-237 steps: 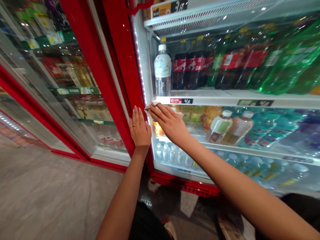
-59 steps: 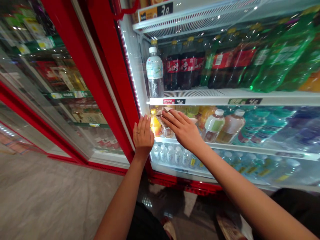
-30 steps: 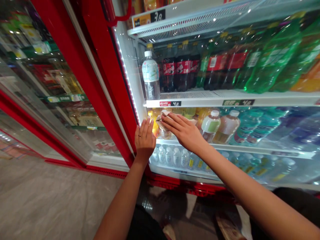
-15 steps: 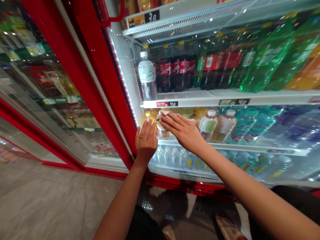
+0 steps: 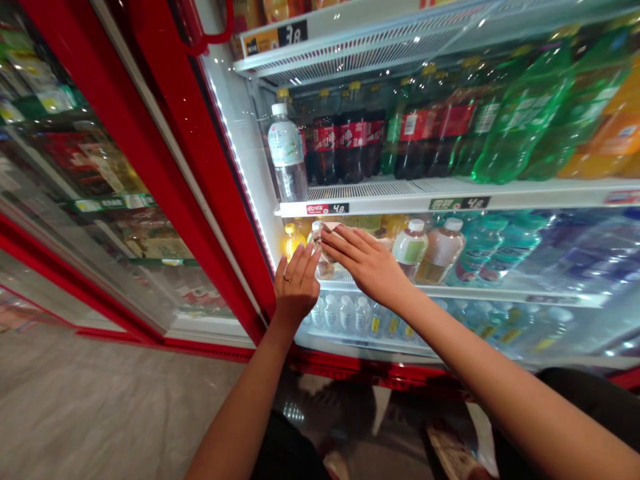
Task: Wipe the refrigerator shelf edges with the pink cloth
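From where I stand, the nearest trouble is underfoot: a shoe (image 5: 445, 450) rests close to the foot of the cooler, and the smooth-looking floor (image 5: 125, 400) could let it slide if the person leans too hard on outstretched arms.

Farther up, the right hand (image 5: 373, 267) holds a pale, crumpled cloth (image 5: 331, 229) beneath its flat, nearly straight fingers, seemingly against the cooler's glass. Nothing I can see is wrapped around it, so a hard sideways push could bunch the cloth or let it slip out, and bare fingertips might leave smears.

The left hand (image 5: 300, 287) is spread, fingers a little apart, with no object visible in it. Its fingertips come right beside the cloth's edge, so the two hands could knock together or snag it. Whether its palm presses on the pane, I can't tell.

The red frame (image 5: 197, 133) stands just beside that hand; if this panel slides, uneven pressure might shift it and nip a finger at the edge. Beyond, the white-capped bottle (image 5: 287, 150) stands upright near the shelf edge (image 5: 395, 205). A sharp jolt to the cooler could rock it, though the glass seems to keep the hands off it.
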The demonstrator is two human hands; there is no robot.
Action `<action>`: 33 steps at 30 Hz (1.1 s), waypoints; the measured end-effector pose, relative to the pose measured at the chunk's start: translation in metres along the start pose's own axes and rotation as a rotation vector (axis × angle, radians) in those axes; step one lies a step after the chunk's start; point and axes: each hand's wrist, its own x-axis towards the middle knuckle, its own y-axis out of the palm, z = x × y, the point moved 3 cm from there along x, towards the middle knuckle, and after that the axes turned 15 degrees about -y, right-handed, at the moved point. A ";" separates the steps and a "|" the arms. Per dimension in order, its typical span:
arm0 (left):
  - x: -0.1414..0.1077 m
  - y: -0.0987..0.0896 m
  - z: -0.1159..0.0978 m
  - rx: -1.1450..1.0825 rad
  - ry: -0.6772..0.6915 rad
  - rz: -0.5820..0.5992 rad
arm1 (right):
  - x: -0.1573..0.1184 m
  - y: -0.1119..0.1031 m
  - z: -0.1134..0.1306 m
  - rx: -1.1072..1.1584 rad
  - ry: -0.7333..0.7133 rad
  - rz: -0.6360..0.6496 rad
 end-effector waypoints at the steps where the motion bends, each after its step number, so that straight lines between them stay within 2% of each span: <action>1: 0.000 0.000 0.000 0.008 0.000 0.001 | -0.003 -0.001 -0.001 0.007 0.000 0.013; 5: 0.000 0.001 -0.001 0.016 0.011 -0.010 | -0.011 -0.005 -0.002 0.005 0.051 0.015; 9: -0.004 0.004 -0.002 -0.046 0.006 0.022 | -0.007 -0.004 -0.002 -0.003 0.099 0.006; 13: -0.007 0.007 -0.001 -0.047 -0.001 0.033 | -0.004 -0.004 -0.001 -0.021 0.057 0.013; 17: -0.006 0.007 -0.002 -0.034 0.016 0.008 | -0.012 -0.009 -0.003 0.007 0.029 0.052; 24: -0.004 0.004 -0.005 -0.047 0.024 0.021 | -0.013 -0.014 -0.005 -0.022 0.089 0.004; 28: -0.003 0.003 -0.006 -0.043 0.044 0.020 | -0.010 -0.012 -0.003 -0.045 0.064 -0.006; 33: 0.000 0.001 -0.007 -0.032 0.059 0.010 | -0.022 -0.011 -0.001 -0.018 0.027 0.033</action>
